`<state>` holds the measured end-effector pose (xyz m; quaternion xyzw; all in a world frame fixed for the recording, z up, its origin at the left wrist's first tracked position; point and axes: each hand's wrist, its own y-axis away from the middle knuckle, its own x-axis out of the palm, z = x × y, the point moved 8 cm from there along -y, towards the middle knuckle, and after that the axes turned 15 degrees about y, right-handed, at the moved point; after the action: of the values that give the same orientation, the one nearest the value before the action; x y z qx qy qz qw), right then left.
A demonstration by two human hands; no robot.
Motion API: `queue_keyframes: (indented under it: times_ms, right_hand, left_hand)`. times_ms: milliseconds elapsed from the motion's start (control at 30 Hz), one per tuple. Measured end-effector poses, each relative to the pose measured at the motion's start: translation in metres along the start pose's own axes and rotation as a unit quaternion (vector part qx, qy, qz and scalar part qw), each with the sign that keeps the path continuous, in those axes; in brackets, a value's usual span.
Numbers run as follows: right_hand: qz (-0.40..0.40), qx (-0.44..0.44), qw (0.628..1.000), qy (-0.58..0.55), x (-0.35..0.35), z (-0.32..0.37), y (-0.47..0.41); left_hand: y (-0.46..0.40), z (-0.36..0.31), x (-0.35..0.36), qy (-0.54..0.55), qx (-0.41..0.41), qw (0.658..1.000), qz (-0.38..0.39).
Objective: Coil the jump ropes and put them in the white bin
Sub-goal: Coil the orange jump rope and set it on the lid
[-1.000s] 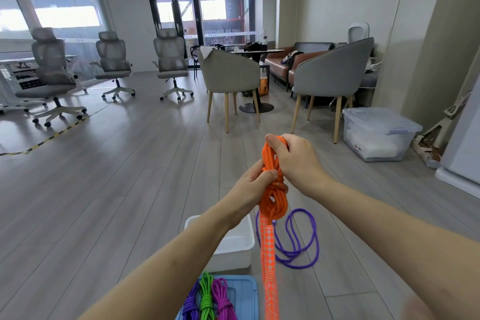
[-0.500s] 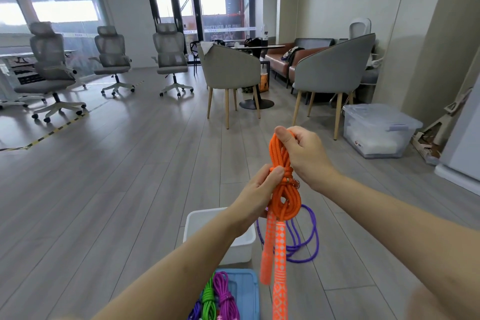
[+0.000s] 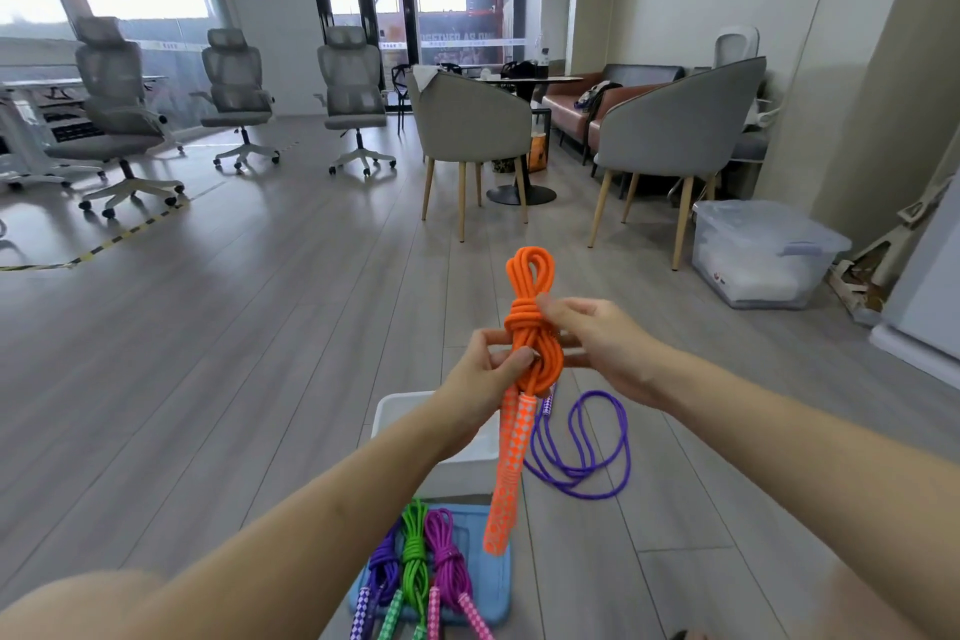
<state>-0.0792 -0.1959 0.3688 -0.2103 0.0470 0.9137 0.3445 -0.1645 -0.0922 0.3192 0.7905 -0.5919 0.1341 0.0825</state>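
Pinching the coiled orange jump rope (image 3: 530, 327), left hand (image 3: 485, 369) and right hand (image 3: 597, 343) grip its wrapped middle.

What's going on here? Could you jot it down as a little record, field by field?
Activity: a person coils jump ropes, standing over a white bin
In hand: orange rope, bundled and wrapped, handles hanging down
Left hand: grips the bundle's lower part
Right hand: pinches the wrap
Loose on floor: purple rope
Already coiled: three ropes on a blue lid
Bin contents: cannot tell
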Motion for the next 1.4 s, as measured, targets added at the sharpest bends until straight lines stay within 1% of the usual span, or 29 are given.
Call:
queue_keyframes:
  times_ms: [67, 133, 200, 300, 367, 467, 533, 633, 767, 867, 1000, 1100, 1233, 1400]
  right_hand:
    - [0.007, 0.012, 1.0, -0.023, 0.014, -0.01, 0.006]
    - [-0.02, 0.018, 0.999, -0.043, 0.02, -0.019, 0.008]
    - [-0.033, 0.016, 0.998, -0.051, 0.024, -0.027, 0.01]
    - [-0.039, 0.028, 0.992, -0.121, 0.04, -0.047, 0.013]
    - [-0.044, 0.055, 0.985, -0.157, 0.057, -0.07, 0.015]
    - [-0.043, 0.068, 0.98, -0.184, 0.084, -0.102, 0.016]
    - [-0.042, 0.081, 0.982, -0.163, 0.097, -0.122, 0.015]
    - [-0.027, 0.134, 0.983, -0.123, 0.114, -0.155, 0.012]
    - [-0.01, 0.19, 0.975, -0.118, 0.14, -0.205, 0.004]
    - [-0.003, 0.221, 0.969, -0.114, 0.162, -0.249, 0.0]
    - [-0.002, 0.233, 0.971, -0.054, 0.185, -0.313, -0.011]
    - [0.017, 0.257, 0.966, -0.026, 0.201, -0.354, -0.022]
    - [0.056, 0.297, 0.953, 0.0, 0.23, -0.402, -0.03]
    - [0.06, 0.349, 0.933, 0.056, 0.25, -0.437, -0.017]
  left_hand:
    - [0.002, 0.006, -0.004, -0.012, 0.001, 1.0, -0.004]
    - [0.007, 0.013, -0.007, -0.017, -0.003, 1.0, -0.004]
    - [0.014, 0.022, -0.01, -0.017, -0.022, 1.0, 0.003]
    - [0.028, 0.042, -0.021, 0.005, -0.059, 0.998, 0.01]
    - [0.035, 0.058, -0.037, 0.023, -0.062, 0.998, -0.015]
    - [0.042, 0.091, -0.061, 0.029, -0.075, 0.994, -0.073]
    - [0.045, 0.118, -0.072, 0.041, -0.101, 0.989, -0.099]
    - [0.045, 0.158, -0.087, 0.055, -0.137, 0.982, -0.119]
    - [0.045, 0.213, -0.11, 0.042, -0.183, 0.973, -0.13]
    - [0.045, 0.255, -0.126, 0.034, -0.206, 0.964, -0.162]
    - [0.047, 0.319, -0.138, 0.031, -0.251, 0.949, -0.187]
    - [0.046, 0.355, -0.146, 0.028, -0.28, 0.938, -0.201]
    - [0.046, 0.382, -0.162, -0.04, -0.302, 0.926, -0.222]
    - [0.057, 0.403, -0.193, -0.142, -0.314, 0.911, -0.228]
